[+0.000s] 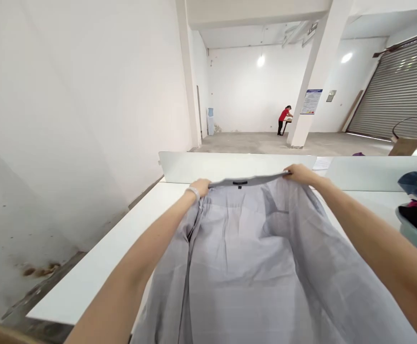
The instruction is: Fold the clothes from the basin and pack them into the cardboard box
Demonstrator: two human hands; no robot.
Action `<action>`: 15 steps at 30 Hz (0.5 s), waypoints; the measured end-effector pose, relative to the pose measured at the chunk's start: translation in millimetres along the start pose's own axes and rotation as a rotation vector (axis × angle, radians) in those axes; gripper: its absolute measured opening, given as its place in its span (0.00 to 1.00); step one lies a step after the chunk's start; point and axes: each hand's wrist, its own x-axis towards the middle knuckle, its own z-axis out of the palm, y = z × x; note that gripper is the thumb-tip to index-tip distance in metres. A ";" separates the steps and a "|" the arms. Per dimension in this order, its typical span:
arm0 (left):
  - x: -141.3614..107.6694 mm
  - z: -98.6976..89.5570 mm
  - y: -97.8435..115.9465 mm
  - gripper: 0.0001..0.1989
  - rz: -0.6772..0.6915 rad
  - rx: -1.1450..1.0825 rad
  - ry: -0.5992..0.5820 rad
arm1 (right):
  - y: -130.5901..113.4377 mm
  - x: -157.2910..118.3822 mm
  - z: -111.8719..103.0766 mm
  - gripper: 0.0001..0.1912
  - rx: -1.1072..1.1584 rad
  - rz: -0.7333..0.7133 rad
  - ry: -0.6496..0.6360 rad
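Observation:
A light grey garment (244, 248) with a dark label at its neck edge hangs spread open between my hands, its inner side facing me. My left hand (200, 187), with a pale bangle at the wrist, grips the left end of the top edge. Closed on the right end of that edge is my right hand (297, 173). The lower part of the garment runs out of view at the bottom.
Beneath lies a white table (97, 258) with a low upright panel (229, 165) at its far edge. At the right, a light green basket (416, 239) holds clothes. A person in red (283, 117) stands far off by a pillar (312, 76).

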 end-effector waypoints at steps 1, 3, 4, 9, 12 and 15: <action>3.3 18.6 -3.2 0.19 -0.012 -0.005 -0.039 | 2.3 3.2 20.3 0.12 0.022 -0.005 -0.026; 9.2 45.4 -8.7 0.20 -0.027 -0.019 -0.094 | 9.8 6.8 48.8 0.11 0.072 -0.014 -0.076; 12.2 54.2 -11.3 0.20 -0.026 -0.028 -0.115 | 13.9 7.0 57.6 0.12 0.100 -0.019 -0.100; 29.2 73.3 -27.8 0.16 0.085 -0.085 -0.208 | 28.3 -1.4 78.2 0.19 0.361 -0.069 -0.294; 40.3 78.5 -39.2 0.11 0.134 -0.133 -0.235 | 34.3 -2.1 90.0 0.26 0.639 -0.045 -0.421; 54.9 82.9 -46.3 0.12 0.112 -0.184 -0.222 | 38.8 7.9 102.9 0.28 0.659 0.041 -0.263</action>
